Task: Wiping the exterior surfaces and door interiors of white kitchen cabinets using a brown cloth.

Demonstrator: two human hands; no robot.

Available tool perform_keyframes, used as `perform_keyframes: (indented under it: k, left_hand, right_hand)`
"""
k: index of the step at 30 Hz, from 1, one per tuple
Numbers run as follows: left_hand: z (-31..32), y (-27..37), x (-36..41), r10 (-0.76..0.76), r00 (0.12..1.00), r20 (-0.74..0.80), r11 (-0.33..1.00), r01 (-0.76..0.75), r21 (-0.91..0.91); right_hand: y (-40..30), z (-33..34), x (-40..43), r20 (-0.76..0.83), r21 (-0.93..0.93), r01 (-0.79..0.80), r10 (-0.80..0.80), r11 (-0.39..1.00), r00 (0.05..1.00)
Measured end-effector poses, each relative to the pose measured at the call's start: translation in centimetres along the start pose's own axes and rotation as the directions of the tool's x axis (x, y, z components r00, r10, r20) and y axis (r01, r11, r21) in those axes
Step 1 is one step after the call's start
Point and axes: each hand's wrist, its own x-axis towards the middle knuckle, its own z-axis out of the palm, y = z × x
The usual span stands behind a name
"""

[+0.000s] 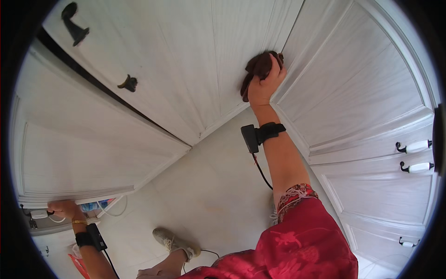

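Note:
My right hand grips a bunched dark brown cloth and presses it against a white wood-grain panel. The cloth lies close to the corner where this panel meets a row of white cabinet doors. At the lower left, my left hand is closed around the edge of a white cabinet door. Beside its fingers is a white handle with black ends. That door stands ajar, and a blue package and a white cable show behind its edge.
Dark metal door hardware and a smaller dark fitting stick out from the panel. White cabinets with handles line the right. Pale floor lies below, with my shoe on it. Black cables run from both wrist-strapped devices.

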Motion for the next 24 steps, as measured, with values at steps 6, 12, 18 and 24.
perform_keyframes:
  k: [6, 12, 18, 24]
  left_hand:
    - [0.0, 4.3, -1.7, -0.126, 0.991, -0.036, 0.99, 0.123, -0.07]
    - [0.9, 6.3, -3.1, -0.142, 0.989, -0.034, 0.965, 0.13, -0.228]
    - [0.7, 7.3, -3.4, -0.06, 0.997, -0.056, 0.994, 0.055, -0.096]
    - [0.4, 6.6, -2.8, -0.026, 0.997, -0.072, 0.999, 0.024, -0.033]
  right_hand:
    - [3.2, 0.4, -4.0, 0.018, 0.049, -0.071, 0.071, 0.996, 0.997]
    - [12.4, -0.4, -14.4, 0.283, -0.041, -0.561, 0.548, 0.827, 0.787]
    - [11.0, -0.2, -12.1, 0.348, -0.065, -0.77, 0.737, 0.635, 0.579]
    - [7.6, -1.2, -8.5, 0.305, 0.137, -0.659, 0.602, 0.739, 0.738]
